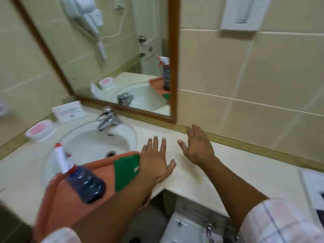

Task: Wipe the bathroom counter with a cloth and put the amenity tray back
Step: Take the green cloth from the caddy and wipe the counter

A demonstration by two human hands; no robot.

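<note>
Two bare hands spread wide and empty over a cream counter [228,174]: the left hand [155,161] fingers splayed, palm down just right of the basin, the right hand [197,148] likewise open, farther right and close to the gold-trimmed wall edge. Whether either palm touches the stone cannot be told. Under the left forearm, a terracotta-orange tray [73,195] sits tilted across the near rim of the white sink [98,142], its near end overhanging the counter's front edge. On the tray lie a folded green cloth [125,171], touching the left wrist, and a spray bottle [78,176] of dark blue liquid with a white-and-red nozzle, leaning left. Beyond the basin stands a chrome tap [107,119]; at far left, a white dish [41,131] holds a pink soap, with a printed card [69,111] propped behind it. A wood-framed mirror [173,67] reflects the tray, bottle and a wall hairdryer. Checked sleeves show at the near edge.
</note>
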